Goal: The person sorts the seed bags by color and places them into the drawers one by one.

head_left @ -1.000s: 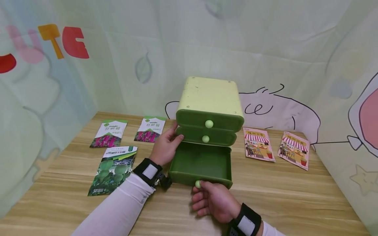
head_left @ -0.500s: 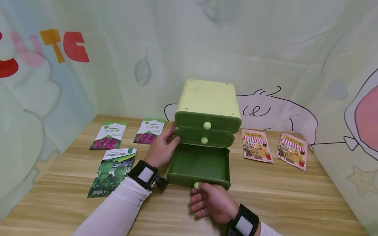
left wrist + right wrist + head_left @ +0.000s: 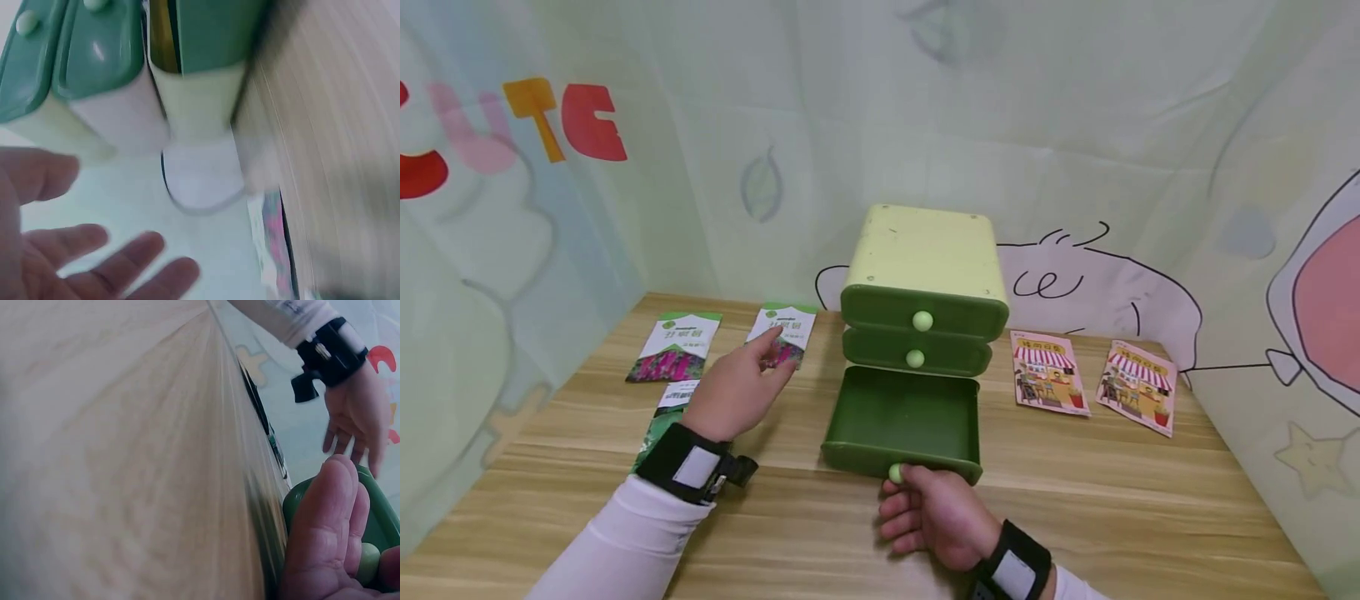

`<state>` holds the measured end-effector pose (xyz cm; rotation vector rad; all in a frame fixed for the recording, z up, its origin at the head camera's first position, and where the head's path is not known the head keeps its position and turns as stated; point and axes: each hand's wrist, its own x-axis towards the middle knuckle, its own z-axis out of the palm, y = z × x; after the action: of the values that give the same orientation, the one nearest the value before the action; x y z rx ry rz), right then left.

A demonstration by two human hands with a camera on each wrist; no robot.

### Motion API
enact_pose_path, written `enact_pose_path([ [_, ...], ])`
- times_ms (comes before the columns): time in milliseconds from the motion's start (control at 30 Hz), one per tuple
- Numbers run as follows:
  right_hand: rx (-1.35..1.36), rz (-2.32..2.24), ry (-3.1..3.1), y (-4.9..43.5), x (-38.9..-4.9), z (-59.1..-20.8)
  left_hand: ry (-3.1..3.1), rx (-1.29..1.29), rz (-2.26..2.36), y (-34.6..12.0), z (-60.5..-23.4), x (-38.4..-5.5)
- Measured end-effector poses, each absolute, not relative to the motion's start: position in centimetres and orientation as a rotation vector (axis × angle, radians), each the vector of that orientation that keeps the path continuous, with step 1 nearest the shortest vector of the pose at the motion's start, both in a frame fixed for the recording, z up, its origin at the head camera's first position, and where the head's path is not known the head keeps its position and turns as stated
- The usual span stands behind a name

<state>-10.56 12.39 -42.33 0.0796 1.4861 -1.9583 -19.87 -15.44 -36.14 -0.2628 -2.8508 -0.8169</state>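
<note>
A small cream cabinet (image 3: 928, 246) with green drawers stands against the back of the table. Its bottom drawer (image 3: 910, 408) is pulled out with nothing inside, while the two upper ones are closed. My right hand (image 3: 943, 517) pinches the round knob (image 3: 369, 564) of that bottom drawer between thumb and fingers. Off to the cabinet's left, my left hand (image 3: 737, 387) hangs in the air with loosely extended fingers, holding nothing. It partly covers a flower seed packet (image 3: 801, 321) and a green packet (image 3: 658, 429); the left wrist view is blurred.
Another flower seed packet (image 3: 673, 346) lies at the far left. Two pink packets with a striped awning picture, a nearer one (image 3: 1048, 373) and a farther one (image 3: 1138, 387), lie right of the cabinet. A printed cloth (image 3: 700, 167) hangs behind the table.
My left hand has let go of the cabinet's left side and moved left toward the packets. The right hand stays at the knob, with the drawer still out.
</note>
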Motion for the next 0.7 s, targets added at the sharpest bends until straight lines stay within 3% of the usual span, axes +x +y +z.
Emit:
enact_pose_path([
  [300,0.097,-1.948,1.488,12.4,-10.6,-42.3,-3.062,-0.2,-0.534,-20.2,-36.9,-17.6],
  [700,0.101,-1.94,1.479,12.4,-10.6,-42.2,-3.226,-0.023,-0.408,-25.0,-39.0,-17.7],
])
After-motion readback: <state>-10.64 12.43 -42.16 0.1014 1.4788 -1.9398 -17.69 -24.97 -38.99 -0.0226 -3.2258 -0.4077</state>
